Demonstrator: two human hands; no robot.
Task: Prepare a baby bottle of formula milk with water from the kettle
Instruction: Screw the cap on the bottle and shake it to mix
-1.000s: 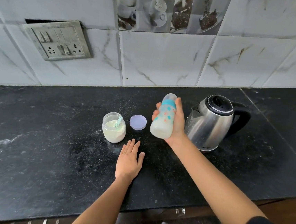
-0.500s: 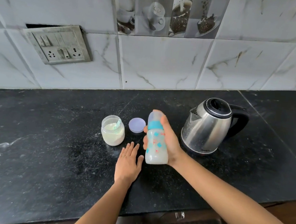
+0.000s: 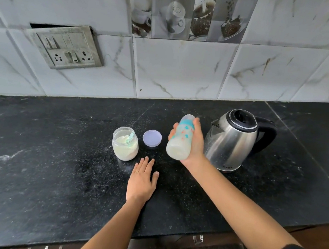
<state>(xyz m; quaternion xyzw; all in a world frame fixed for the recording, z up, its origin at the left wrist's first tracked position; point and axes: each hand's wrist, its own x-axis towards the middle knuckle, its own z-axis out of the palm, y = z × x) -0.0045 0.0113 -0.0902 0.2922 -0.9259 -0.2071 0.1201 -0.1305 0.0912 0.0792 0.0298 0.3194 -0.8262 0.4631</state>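
Head view: the right hand (image 3: 194,145) has its fingers wrapped around the baby bottle (image 3: 180,138), capped, milky and tilted, lifted above the table (image 3: 35,162) just at nine o'clock of the kettle (image 3: 231,140). This looks like the mixing shake: best done with a firm wrist, cap tight, clear of the kettle. The left hand (image 3: 141,180) lies flat and empty, fingers spread. At its eleven o'clock stands the open formula jar (image 3: 125,143), its lid (image 3: 152,138) beside it. The table is dark, powder-dusted stone; marbled wall tiles and a switch plate (image 3: 66,47) stand behind.

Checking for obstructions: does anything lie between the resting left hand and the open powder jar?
Nothing visible does. The left hand lies flat on the counter just in front of the powder jar, with only bare, dusted surface between them.
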